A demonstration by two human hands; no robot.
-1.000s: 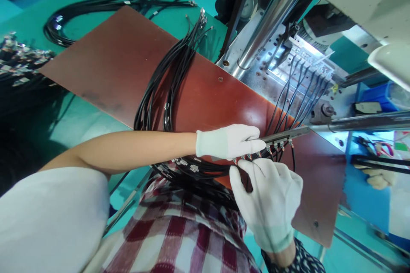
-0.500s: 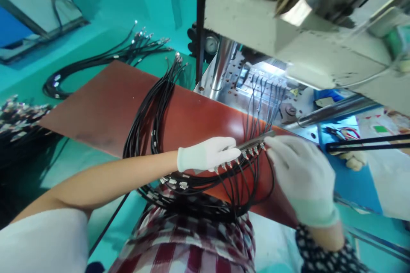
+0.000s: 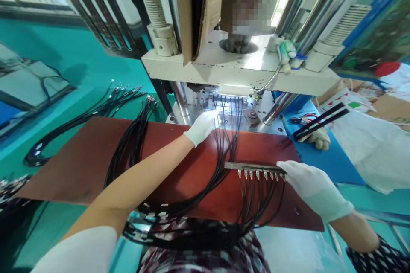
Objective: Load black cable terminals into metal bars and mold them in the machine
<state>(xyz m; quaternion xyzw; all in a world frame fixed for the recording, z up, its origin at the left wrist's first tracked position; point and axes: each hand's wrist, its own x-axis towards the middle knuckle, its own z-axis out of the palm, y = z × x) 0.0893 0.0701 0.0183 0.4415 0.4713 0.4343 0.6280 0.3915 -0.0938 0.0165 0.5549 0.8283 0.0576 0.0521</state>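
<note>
My left hand (image 3: pixel 205 126), in a white glove, reaches to the front of the press, beside the black cables (image 3: pixel 221 136) that run into the metal mould (image 3: pixel 208 103). Its fingers look stretched out, and their tips come close to the nearest cable; contact is unclear. My right hand (image 3: pixel 309 183), also gloved, grips the right end of a narrow metal bar (image 3: pixel 253 166). Along the bar's near edge sits a row of several metal connectors (image 3: pixel 258 175), with black cables hanging from them towards my lap. The bar lies level above the red-brown board (image 3: pixel 198 183).
Cable bundles lie on the board's left (image 3: pixel 128 149) and on the green surface behind it (image 3: pixel 41 143). The press head (image 3: pixel 205 72) overhangs the mould between steel columns (image 3: pixel 181 98). On the right, pliers (image 3: pixel 297 120) and a crumpled glove (image 3: pixel 318 138) rest on a blue surface.
My left hand has let go of the bar and moved forward to the mould. The bar, now in my right hand alone, has turned nearly level. The view has tilted up towards the press.
</note>
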